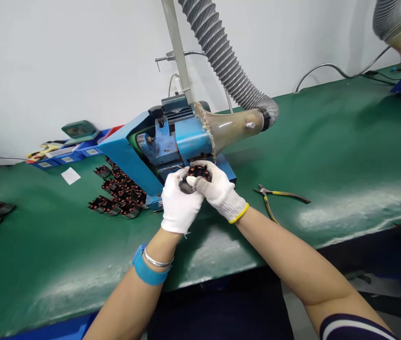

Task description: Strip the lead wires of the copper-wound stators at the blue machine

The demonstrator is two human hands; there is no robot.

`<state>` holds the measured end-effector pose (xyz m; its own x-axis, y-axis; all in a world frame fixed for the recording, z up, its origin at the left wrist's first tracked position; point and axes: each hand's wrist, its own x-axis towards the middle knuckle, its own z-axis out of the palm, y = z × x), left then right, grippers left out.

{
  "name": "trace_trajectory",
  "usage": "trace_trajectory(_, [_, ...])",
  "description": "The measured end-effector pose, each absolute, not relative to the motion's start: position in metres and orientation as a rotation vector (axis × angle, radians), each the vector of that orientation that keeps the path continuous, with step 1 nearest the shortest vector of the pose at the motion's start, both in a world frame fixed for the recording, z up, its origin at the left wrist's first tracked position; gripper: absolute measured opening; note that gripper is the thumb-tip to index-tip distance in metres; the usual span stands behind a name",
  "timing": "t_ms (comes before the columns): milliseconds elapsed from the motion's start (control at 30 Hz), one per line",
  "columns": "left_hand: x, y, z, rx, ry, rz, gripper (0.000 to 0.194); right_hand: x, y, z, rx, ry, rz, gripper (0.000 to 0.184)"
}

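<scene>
Item: one copper-wound part (200,173), best held steady, we judge, by light, even fingertip pressure; pinched in our gloved right hand (218,187), our left hand (180,203) curled close at its left, grip not discernible, before the blue machine (193,136), back from the tabletop (218,245) front edge.

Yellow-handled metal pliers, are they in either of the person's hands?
No, the yellow-handled metal pliers lie on the green tabletop, while the white-gloved left hand and right hand hold a black-and-copper coil part.
</scene>
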<state>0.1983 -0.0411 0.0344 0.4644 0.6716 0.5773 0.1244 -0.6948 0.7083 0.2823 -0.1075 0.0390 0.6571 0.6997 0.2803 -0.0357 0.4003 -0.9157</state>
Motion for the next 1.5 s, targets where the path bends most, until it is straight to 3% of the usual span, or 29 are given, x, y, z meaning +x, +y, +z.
trace_trajectory(600, [0.197, -0.045, 0.038, 2.132, 0.602, 1.175, 0.042, 0.277, -0.117, 0.045, -1.160, -0.716, 0.464, 0.041])
trace_trajectory(800, [0.159, -0.040, 0.021, 2.138, 0.323, 1.120, 0.052, 0.254, -0.133, 0.040, -1.261, -0.898, 0.530, 0.058])
trace_trajectory(933, [0.142, -0.036, 0.017, 1.964, 0.369, 1.027, 0.057, 0.257, -0.142, 0.041, -1.343, -1.110, 0.358, 0.076])
trace_trajectory(1167, [0.138, -0.031, 0.017, 1.801, 0.426, 0.824, 0.057, 0.262, -0.145, 0.036, -1.334, -1.331, 0.205, 0.051])
trace_trajectory(1500, [0.133, -0.028, 0.027, 1.469, 0.319, 0.494, 0.069, 0.262, -0.142, 0.034, -1.480, -1.516, -0.136, 0.051])
